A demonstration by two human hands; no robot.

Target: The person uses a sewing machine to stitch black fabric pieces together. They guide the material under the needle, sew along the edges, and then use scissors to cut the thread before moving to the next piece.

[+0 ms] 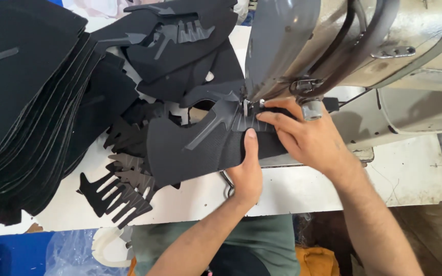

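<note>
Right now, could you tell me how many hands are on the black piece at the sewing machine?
2: left hand grips its near edge; right hand presses it flat beside the needle.

Black fabric piece (195, 148), grey overlay (231, 120), white table (405, 174).
</note>
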